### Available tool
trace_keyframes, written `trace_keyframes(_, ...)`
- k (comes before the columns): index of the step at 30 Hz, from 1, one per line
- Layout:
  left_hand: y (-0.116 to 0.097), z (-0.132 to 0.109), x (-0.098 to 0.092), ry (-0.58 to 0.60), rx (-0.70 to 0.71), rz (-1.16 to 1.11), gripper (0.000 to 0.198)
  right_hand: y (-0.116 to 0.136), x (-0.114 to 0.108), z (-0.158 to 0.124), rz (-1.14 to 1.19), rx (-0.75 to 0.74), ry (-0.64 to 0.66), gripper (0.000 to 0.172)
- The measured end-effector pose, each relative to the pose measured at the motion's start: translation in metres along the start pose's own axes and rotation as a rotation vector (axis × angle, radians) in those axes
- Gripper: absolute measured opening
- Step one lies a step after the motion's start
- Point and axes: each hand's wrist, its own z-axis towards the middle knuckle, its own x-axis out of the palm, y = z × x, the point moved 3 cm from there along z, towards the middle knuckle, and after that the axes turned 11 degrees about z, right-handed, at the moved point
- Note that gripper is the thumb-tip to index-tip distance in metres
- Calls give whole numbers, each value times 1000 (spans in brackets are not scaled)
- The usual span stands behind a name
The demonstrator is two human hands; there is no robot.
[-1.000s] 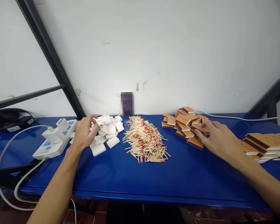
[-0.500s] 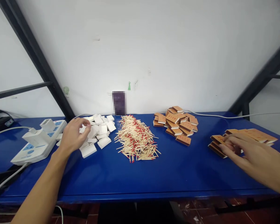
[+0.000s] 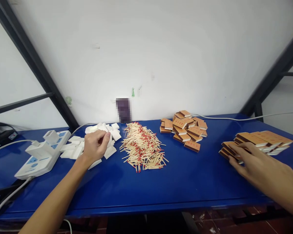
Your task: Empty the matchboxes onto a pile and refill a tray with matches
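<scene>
On the blue table (image 3: pixel 185 182), my left hand (image 3: pixel 95 146) rests on a heap of small white matchbox trays (image 3: pixel 104 135), with its fingers curled round one white tray. A loose pile of red-tipped matches (image 3: pixel 143 146) lies just right of it. My right hand (image 3: pixel 252 162) lies with fingers spread against the near end of a row of orange matchboxes (image 3: pixel 258 141) at the right. A separate pile of orange matchbox sleeves (image 3: pixel 184 128) sits further back in the middle.
A white power strip (image 3: pixel 42 152) with a grey cable (image 3: pixel 5 201) lies at the left. A white cable (image 3: pixel 246 117) runs along the back wall. Black metal frame bars (image 3: pixel 39 71) slant up on both sides. A small dark object (image 3: pixel 123 110) leans on the wall.
My left hand has shifted right over the white trays and closed on one. My right hand left the middle orange pile and now touches the row of boxes at the right.
</scene>
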Motion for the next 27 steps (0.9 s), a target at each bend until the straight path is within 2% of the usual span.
trace_keyframes(3, -5, 1, 2, 29, -11, 31, 41, -1, 3, 1, 76, -155, -27, 44)
trace_keyframes(6, -14, 8, 8, 69, 39, 28, 40, 7, -3, 3, 229, -170, -82, 36)
trace_keyframes(10, -36, 19, 21, 84, 200, -88, 27, 51, -15, 10, 605, -147, -115, 27)
trace_keyframes(13, -59, 16, 30, 177, 423, -195, 18, 96, -17, 20, 946, -80, 50, 22)
trace_keyframes(16, -75, 4, 34, 255, 542, -266, 25, 129, -12, 30, 1326, 122, 196, 27)
trace_keyframes(20, -81, -10, 30, 238, 533, -321, 31, 152, -2, 43, 1689, 338, 207, 33)
trace_keyframes(25, -74, -12, 34, 76, 420, -246, 44, 170, 7, 59, 1804, 378, 242, 32)
trace_keyframes(27, -71, -12, 39, 46, 388, -195, 46, 179, 6, 67, 1810, 384, 250, 32)
